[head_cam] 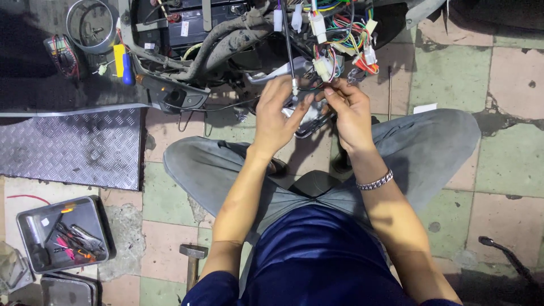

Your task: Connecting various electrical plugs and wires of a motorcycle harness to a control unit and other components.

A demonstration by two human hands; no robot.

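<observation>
- The floor (510, 158) is worn tile in faded green and pink squares, cracked and stained in places.
- A ridged metal plate (68, 148) lies on the floor at the left, and below it a grey tray (25, 224) holds pliers and other hand tools.
- A hammer (192, 256) stands on the tiles just beside the person's left elbow.
- At the top, an opened vehicle shows dark frame parts, a black hose (218, 42) and a bundle of coloured wires (340, 39) with white plugs.
- A thin dark wire (288, 45) hangs down from the bundle and ends in a small white connector (294, 86) right between the two hands, above a shiny metal part (309, 122).
- The left hand (275, 113) is half curled, its thumb and fingertips pinching the connector.
- The right hand (351, 113) is curled too, fingertips pressed together on small wire ends just beside the connector; what exactly it grips is too small to tell.
- A beaded bracelet (375, 181) sits on the right wrist.
</observation>
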